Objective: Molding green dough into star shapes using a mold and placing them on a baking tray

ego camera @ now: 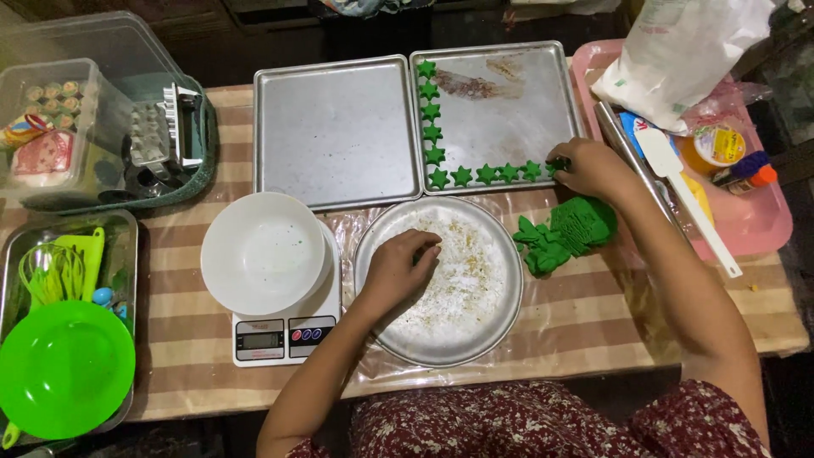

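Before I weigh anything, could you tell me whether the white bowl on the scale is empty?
Nearly empty: the white bowl on the scale shows only green specks.

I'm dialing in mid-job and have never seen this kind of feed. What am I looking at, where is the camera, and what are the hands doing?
There is one picture, from a camera on the person's head, looking down at a striped table. No machine: just two bare hands. The left hand rests, fingers curled, on a floury round pan. The right hand is at the corner of the right baking tray, on a green dough star at the end of a row of stars. More green dough lies just below that hand. A second tray, a white bowl on a scale and a green plate sit to the left.
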